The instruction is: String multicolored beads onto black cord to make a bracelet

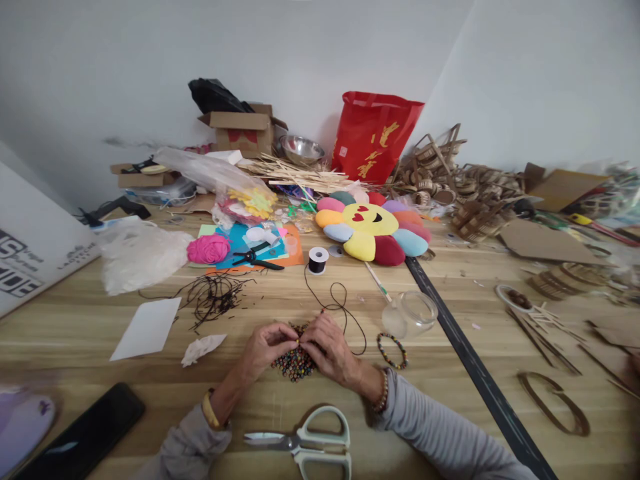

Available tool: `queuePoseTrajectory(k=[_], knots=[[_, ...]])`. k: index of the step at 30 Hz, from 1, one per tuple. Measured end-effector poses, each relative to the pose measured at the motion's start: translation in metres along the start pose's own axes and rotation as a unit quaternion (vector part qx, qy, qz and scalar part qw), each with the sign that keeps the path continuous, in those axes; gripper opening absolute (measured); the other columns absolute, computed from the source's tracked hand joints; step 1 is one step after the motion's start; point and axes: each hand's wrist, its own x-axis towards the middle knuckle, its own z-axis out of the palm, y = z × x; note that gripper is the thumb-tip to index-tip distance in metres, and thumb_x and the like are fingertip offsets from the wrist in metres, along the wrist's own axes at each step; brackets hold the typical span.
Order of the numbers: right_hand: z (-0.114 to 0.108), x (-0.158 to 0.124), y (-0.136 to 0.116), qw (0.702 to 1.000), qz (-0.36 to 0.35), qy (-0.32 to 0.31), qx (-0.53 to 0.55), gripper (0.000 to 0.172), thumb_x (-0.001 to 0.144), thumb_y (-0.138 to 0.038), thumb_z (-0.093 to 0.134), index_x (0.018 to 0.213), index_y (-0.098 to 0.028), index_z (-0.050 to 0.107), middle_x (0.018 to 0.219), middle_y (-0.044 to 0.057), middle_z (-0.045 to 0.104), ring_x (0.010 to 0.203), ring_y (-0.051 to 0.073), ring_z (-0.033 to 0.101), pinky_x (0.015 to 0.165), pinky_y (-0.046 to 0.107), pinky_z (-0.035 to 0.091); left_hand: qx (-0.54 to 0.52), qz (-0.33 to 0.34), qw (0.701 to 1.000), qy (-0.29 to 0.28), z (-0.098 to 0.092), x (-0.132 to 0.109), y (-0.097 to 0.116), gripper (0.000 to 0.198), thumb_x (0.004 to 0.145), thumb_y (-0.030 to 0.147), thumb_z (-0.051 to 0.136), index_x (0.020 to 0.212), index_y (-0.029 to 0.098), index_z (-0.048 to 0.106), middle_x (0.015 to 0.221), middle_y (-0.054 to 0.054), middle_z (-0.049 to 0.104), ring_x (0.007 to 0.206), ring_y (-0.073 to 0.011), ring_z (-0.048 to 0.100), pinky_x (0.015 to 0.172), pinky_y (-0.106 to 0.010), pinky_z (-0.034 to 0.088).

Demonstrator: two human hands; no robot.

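My left hand (265,348) and my right hand (329,350) meet over a heap of small coloured beads (295,365) on the wooden table (150,387). Both hands have their fingertips pinched together, apparently on a bead and the thin black cord (345,310), though what each pinches is too small to make out. The cord runs from my right hand up to a black spool (318,259). A finished bead bracelet (392,351) lies just right of my right wrist. Pale green scissors (305,441) lie shut between my forearms.
A tipped clear jar (411,313) lies beyond the bracelet. A flower cushion (373,227), paper sheets, black cord scraps (213,297), a pink ball, a red bag (373,137) and cardboard pieces fill the back. A black phone (87,437) lies near left.
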Motion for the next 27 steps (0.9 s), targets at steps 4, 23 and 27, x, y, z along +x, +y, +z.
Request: queuePoseTrajectory(k=[4,23,27], knots=[[-0.002,0.002,-0.002,0.999,0.015,0.007,0.031,0.004,0.092,-0.02,0.052,0.094,-0.02,0.056,0.081,0.005,0.062,0.079,0.018,0.054,0.075,0.034,0.044,0.0,0.004,1.0,0.001,0.0,0.0,0.0,0.025,0.058,0.033,0.083,0.061,0.013,0.067,0.063,-0.003,0.068,0.063,-0.015,0.06,0.064,-0.026,0.048],[-0.018,0.01,0.011,0.999,0.027,0.03,-0.027,0.008,0.082,-0.014,0.052,0.086,-0.02,0.051,0.079,0.004,0.059,0.075,0.019,0.054,0.07,0.034,0.044,0.021,0.0,1.0,0.019,-0.003,-0.002,0.004,0.024,0.067,0.036,0.076,0.065,0.014,0.067,0.067,-0.003,0.067,0.065,-0.0158,0.057,0.063,-0.025,0.045],[-0.038,0.015,0.035,0.993,0.084,0.004,-0.083,0.008,0.083,-0.013,0.054,0.085,-0.021,0.053,0.082,0.005,0.059,0.08,0.02,0.054,0.072,0.035,0.045,-0.033,-0.002,0.999,0.037,-0.004,-0.001,0.001,0.022,0.067,0.035,0.076,0.066,0.014,0.067,0.068,-0.004,0.068,0.068,-0.0167,0.059,0.067,-0.026,0.046]])
